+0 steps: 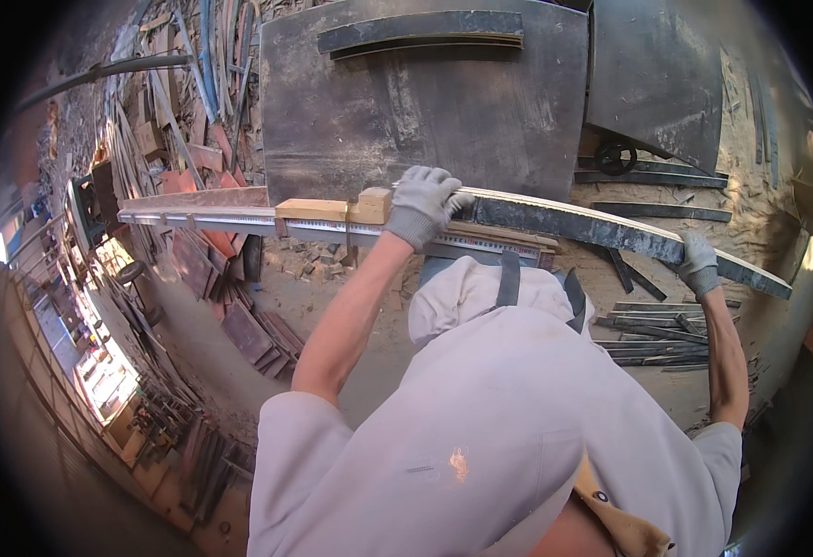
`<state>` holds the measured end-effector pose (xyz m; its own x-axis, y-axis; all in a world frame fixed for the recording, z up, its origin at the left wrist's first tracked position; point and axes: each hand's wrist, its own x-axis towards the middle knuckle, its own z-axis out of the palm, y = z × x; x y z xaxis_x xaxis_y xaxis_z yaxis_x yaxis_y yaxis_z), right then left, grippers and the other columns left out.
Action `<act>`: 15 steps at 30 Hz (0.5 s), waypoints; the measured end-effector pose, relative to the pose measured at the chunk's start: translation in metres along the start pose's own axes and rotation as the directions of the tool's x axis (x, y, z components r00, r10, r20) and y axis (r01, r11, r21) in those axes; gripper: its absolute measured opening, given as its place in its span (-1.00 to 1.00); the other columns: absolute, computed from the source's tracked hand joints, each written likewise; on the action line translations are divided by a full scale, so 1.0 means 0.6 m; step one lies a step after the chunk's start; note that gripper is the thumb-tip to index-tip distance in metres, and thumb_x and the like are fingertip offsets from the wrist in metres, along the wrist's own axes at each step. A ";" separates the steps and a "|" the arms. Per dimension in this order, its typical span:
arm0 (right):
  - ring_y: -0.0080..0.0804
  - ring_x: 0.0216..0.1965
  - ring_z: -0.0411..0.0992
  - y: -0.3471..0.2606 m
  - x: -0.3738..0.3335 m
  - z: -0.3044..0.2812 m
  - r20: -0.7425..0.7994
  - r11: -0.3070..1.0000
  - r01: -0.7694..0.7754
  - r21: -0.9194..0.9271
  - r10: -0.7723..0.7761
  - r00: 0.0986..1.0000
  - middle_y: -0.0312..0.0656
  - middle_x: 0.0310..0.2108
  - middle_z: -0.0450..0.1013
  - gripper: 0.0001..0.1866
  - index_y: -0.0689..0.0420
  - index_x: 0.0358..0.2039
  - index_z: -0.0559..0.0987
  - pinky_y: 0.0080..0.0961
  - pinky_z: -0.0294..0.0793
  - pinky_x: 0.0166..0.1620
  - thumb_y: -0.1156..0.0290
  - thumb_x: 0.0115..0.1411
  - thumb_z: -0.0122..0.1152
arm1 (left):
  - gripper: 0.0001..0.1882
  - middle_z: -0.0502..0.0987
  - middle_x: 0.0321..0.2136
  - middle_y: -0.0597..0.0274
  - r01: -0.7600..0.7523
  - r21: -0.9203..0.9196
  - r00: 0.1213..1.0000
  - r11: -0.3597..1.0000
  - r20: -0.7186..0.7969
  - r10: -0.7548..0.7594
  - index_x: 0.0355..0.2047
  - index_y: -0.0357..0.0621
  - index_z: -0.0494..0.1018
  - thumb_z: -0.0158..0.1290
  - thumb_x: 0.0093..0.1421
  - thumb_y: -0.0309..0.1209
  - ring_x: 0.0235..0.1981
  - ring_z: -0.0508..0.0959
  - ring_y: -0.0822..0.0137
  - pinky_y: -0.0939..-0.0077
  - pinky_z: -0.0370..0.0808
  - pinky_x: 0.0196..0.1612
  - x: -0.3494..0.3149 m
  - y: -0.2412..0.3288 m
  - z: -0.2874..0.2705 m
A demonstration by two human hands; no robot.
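Dirt floor (pixel 380 345), cluttered work area. Nearest: right hand (pixel 699 265) curled round the outer half of a long dark strip (pixel 564 221); left hand (pixel 422 206) closed over its left end, above the ruled rail (pixel 318 226). Strip overhangs the rail on the right. Step in hand looks like lining it up along the rail; next move probably calls for keeping that overhang supported. Wooden block (pixel 369 206) sits just left of the left hand, may limit leftward travel. Loose dark strips (pixel 652 336) lie lower right. Beyond: dark surface (pixel 406 121) carrying a shorter curved strip (pixel 420 33), second dark panel (pixel 657 84) beside it. Scrap strips (pixel 207 60) far left, too blurred to sort.
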<state>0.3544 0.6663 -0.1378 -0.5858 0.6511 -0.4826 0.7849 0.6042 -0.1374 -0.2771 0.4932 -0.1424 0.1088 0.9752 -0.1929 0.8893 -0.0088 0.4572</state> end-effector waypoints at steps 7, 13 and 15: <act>0.13 0.03 0.50 -0.001 -0.022 0.095 -0.032 0.999 -0.013 -0.030 0.012 0.999 0.05 -0.07 0.51 -0.38 0.15 0.06 0.49 -0.07 0.52 0.11 0.33 -0.02 0.54 | -0.53 0.66 0.02 0.15 0.029 -0.074 0.998 0.997 0.062 -0.025 0.15 0.03 0.58 0.19 0.34 -0.04 0.12 0.60 0.04 0.04 0.43 0.28 -0.016 0.045 0.071; 0.13 0.10 0.49 -0.013 -0.003 0.103 -0.122 0.999 0.034 0.020 -0.032 0.992 0.09 0.03 0.51 -0.22 0.20 0.13 0.47 -0.09 0.50 0.21 0.27 -0.10 0.64 | -0.57 0.66 0.04 0.18 0.057 -0.121 0.998 0.991 0.025 -0.054 0.11 0.03 0.61 0.23 0.31 -0.11 0.12 0.60 0.07 0.04 0.43 0.29 -0.028 0.031 0.078; 0.13 0.13 0.48 -0.013 0.001 0.103 -0.075 1.000 -0.009 0.014 0.010 0.997 0.08 0.04 0.51 -0.22 0.20 0.15 0.47 -0.10 0.48 0.24 0.32 -0.10 0.62 | -0.58 0.66 0.05 0.18 0.036 -0.117 0.999 0.992 -0.014 -0.038 0.10 0.03 0.62 0.23 0.31 -0.10 0.12 0.60 0.08 0.04 0.42 0.31 -0.027 0.032 0.079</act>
<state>0.3605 0.6334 -0.1907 -0.5913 0.6895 -0.4182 0.7928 0.5919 -0.1451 -0.2409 0.4666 -0.1717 0.0690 0.9777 -0.1982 0.8344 0.0523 0.5486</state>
